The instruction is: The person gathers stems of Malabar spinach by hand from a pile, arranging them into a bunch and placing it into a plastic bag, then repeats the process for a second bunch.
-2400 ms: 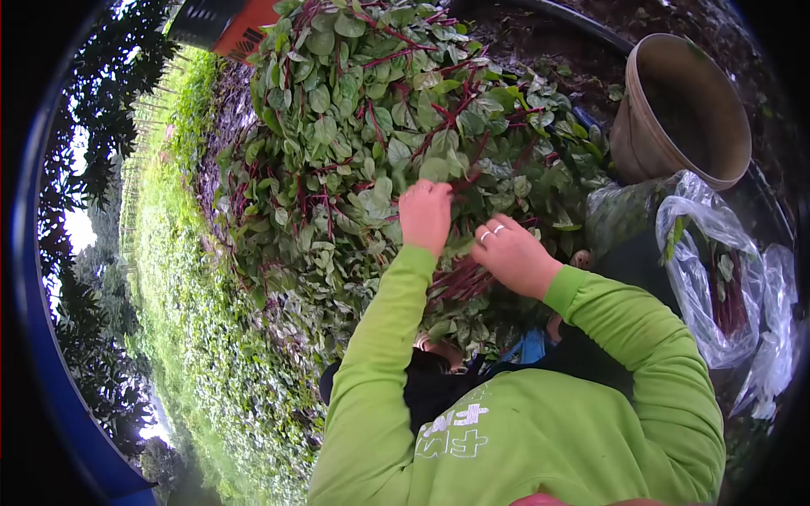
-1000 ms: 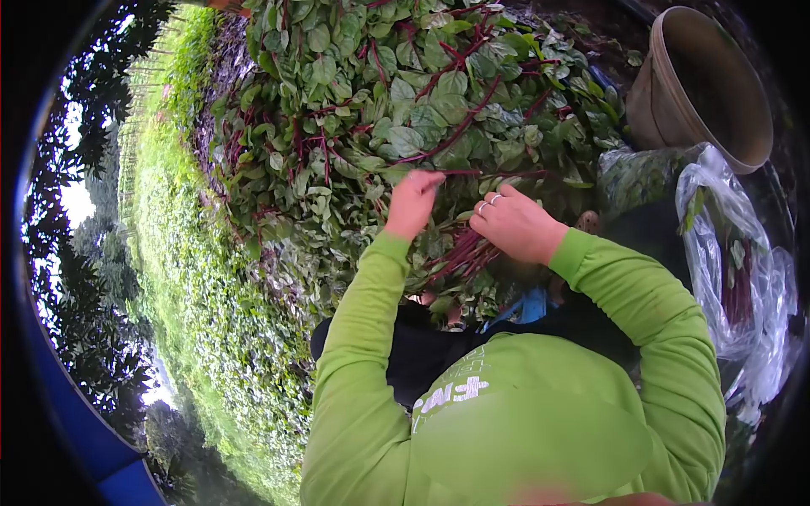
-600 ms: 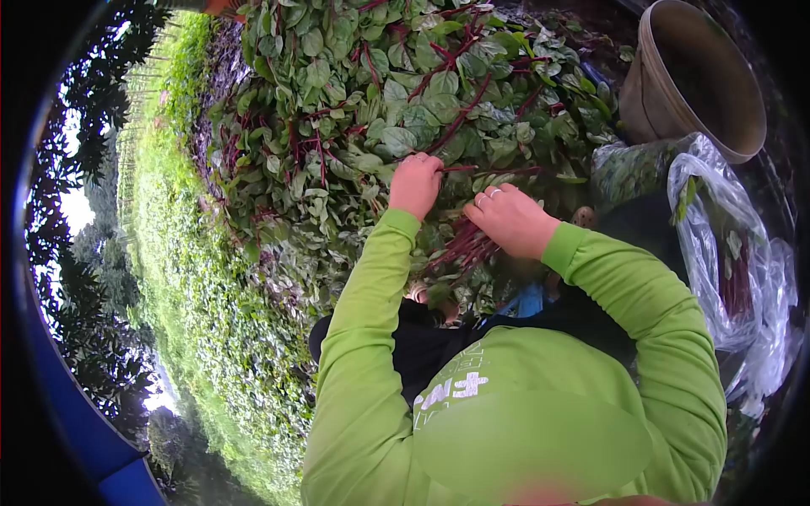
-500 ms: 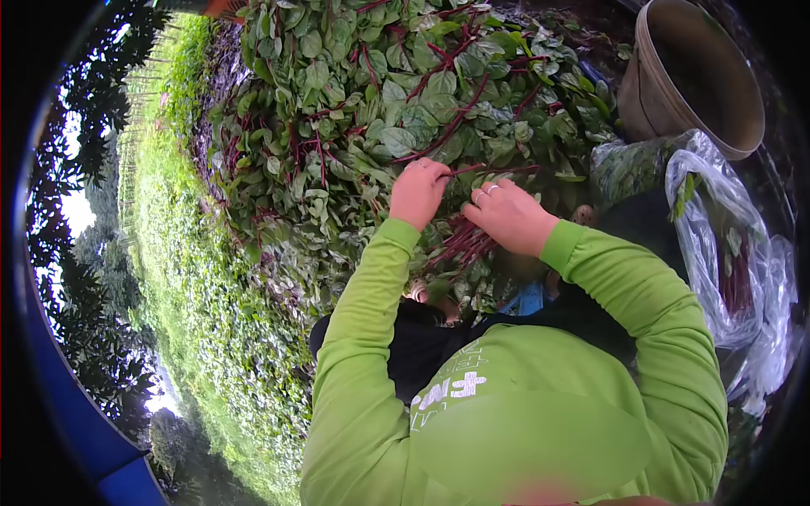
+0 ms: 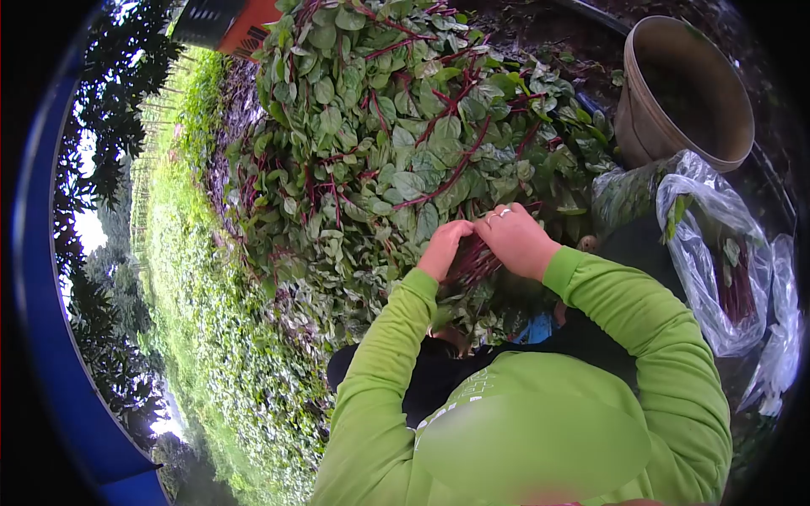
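Observation:
My right hand (image 5: 516,242) is closed, with a bunch of red Malabar spinach stems (image 5: 474,266) showing just below its fingers. Two rings show on it. Close against it, my left hand (image 5: 447,248) pinches at a spinach stem, most of which the fingers hide. The fingertips of both hands meet over the bunch. Beyond them spreads a large heap of Malabar spinach (image 5: 409,139), with broad green leaves and dark red stems.
At the upper right a brown bucket (image 5: 633,126) leans tilted. Below it lies a clear plastic bag (image 5: 696,291) with red-stemmed greens inside. An orange and black container (image 5: 245,29) stands at the top left. Leafy plants cover the ground on the left.
My left hand has come down and right, from the heap's edge to my right hand. My right hand has turned slightly. The view has shifted, showing more of the orange container.

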### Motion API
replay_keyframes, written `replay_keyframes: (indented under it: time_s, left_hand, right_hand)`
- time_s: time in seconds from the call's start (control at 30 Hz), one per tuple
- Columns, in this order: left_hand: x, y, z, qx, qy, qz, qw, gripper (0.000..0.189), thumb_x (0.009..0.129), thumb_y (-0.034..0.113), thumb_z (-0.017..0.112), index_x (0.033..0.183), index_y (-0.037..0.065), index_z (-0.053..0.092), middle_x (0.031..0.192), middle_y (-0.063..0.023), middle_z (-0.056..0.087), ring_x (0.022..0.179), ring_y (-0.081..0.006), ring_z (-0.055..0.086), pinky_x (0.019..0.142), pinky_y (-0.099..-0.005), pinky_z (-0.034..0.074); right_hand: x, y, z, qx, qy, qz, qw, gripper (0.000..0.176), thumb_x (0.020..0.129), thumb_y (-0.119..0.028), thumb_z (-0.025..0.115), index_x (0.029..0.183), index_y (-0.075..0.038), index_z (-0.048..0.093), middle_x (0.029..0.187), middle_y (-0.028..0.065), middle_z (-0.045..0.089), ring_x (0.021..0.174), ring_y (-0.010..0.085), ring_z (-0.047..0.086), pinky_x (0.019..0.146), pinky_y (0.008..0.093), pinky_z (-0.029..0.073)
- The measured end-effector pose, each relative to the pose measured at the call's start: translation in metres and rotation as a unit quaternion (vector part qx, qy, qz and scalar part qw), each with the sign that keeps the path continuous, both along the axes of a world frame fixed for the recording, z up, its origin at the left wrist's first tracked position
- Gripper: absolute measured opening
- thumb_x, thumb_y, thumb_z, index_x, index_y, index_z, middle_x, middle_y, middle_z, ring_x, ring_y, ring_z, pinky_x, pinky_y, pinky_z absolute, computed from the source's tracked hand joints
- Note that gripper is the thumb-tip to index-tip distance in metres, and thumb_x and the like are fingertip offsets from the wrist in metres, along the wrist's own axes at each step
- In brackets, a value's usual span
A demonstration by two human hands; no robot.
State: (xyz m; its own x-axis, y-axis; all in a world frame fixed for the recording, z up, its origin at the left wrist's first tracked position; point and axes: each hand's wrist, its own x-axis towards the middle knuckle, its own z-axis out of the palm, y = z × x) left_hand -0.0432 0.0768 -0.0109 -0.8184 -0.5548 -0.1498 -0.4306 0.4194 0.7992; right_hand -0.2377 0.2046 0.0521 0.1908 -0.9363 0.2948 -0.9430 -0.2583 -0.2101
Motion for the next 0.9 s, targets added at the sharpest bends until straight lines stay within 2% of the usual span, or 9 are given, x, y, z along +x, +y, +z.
replay_keyframes:
  time_s: [0.07,0.2,0.27,0.37,0.47,0.57,0.67,0.77,0.9]
  left_hand:
    - [-0.025,-0.027,0.022,-0.129,-0.104,-0.158,0.974,0.021,0.094,0.006,0.052,0.103,0.003,0.071,0.103,-0.0153,0.071,0.091,-0.0265,0.069,0.085,-0.0343,0.054]
    - [-0.089,-0.052,-0.002,-0.322,0.032,0.134,0.937,0.019,0.089,0.011,0.065,0.107,0.009,0.068,0.099,-0.0163,0.065,0.103,-0.0336,0.064,0.09,-0.0447,0.052]
    - [-0.109,-0.05,0.004,-0.328,-0.069,0.184,0.924,0.022,0.085,0.014,0.071,0.106,0.01,0.066,0.102,-0.0172,0.063,0.107,-0.0363,0.062,0.091,-0.0465,0.051]
    - [-0.111,-0.044,0.015,-0.332,-0.118,0.211,0.912,0.025,0.08,0.017,0.076,0.101,0.011,0.063,0.105,-0.0176,0.061,0.105,-0.0396,0.061,0.09,-0.0491,0.05]
    - [-0.092,-0.047,0.007,-0.324,-0.128,0.181,0.92,0.025,0.078,0.015,0.076,0.098,0.01,0.061,0.102,-0.0164,0.061,0.101,-0.0398,0.06,0.087,-0.05,0.049]
    - [-0.059,-0.051,0.013,-0.323,-0.083,0.112,0.936,0.024,0.079,0.014,0.074,0.097,0.009,0.059,0.1,-0.0158,0.059,0.1,-0.0391,0.06,0.084,-0.0489,0.049]
    - [-0.031,-0.039,0.04,-0.314,-0.058,0.031,0.947,0.021,0.079,0.012,0.071,0.093,0.007,0.057,0.098,-0.017,0.058,0.098,-0.0391,0.059,0.081,-0.0488,0.048]
    - [-0.018,-0.032,0.082,-0.243,-0.087,-0.057,0.964,0.019,0.079,0.008,0.068,0.095,0.006,0.059,0.098,-0.0171,0.059,0.095,-0.0376,0.061,0.08,-0.0478,0.049]
    - [-0.017,-0.076,0.098,0.018,-0.114,-0.071,0.991,0.025,0.08,0.005,0.064,0.104,0.006,0.066,0.096,-0.017,0.061,0.094,-0.0352,0.063,0.083,-0.0441,0.051]
  right_hand:
    - [0.003,0.001,-0.001,0.099,0.007,-0.019,0.995,0.018,0.085,-0.014,0.061,0.1,-0.006,0.067,0.098,0.0077,0.065,0.106,0.0271,0.062,0.095,0.0455,0.046]
    - [-0.004,-0.002,0.002,0.038,0.008,0.004,0.999,0.013,0.086,-0.014,0.06,0.095,-0.009,0.067,0.089,0.0075,0.064,0.1,0.0272,0.063,0.108,0.0508,0.042]
    - [-0.005,-0.005,-0.002,0.022,0.001,0.021,1.0,0.011,0.086,-0.014,0.06,0.093,-0.01,0.067,0.086,0.0069,0.063,0.097,0.0268,0.064,0.113,0.0515,0.04]
    - [-0.007,-0.007,0.001,0.084,0.004,0.018,0.996,0.014,0.086,-0.015,0.06,0.094,-0.008,0.069,0.104,0.0114,0.067,0.11,0.029,0.063,0.116,0.052,0.037]
    - [-0.011,-0.007,-0.003,-0.052,0.0,0.006,0.999,0.018,0.087,-0.017,0.059,0.097,-0.008,0.071,0.136,0.0173,0.06,0.132,0.0327,0.054,0.121,0.0528,0.031]
    - [-0.013,-0.01,0.009,0.02,0.037,0.024,0.999,0.021,0.086,-0.018,0.06,0.099,-0.005,0.07,0.158,0.022,0.043,0.151,0.0375,0.035,0.126,0.0548,0.022]
    - [-0.016,-0.01,0.005,0.0,0.017,0.017,1.0,0.021,0.086,-0.019,0.06,0.097,-0.005,0.07,0.16,0.0212,0.041,0.153,0.0361,0.032,0.126,0.0551,0.022]
    - [-0.016,-0.012,0.009,-0.063,0.019,0.016,0.998,0.017,0.086,-0.018,0.059,0.092,-0.008,0.072,0.132,0.016,0.063,0.138,0.0316,0.05,0.125,0.0541,0.024]
    - [-0.008,-0.009,0.015,-0.013,-0.016,0.065,0.998,0.01,0.083,-0.015,0.061,0.087,-0.009,0.068,0.089,0.0061,0.063,0.098,0.0267,0.063,0.119,0.0533,0.033]
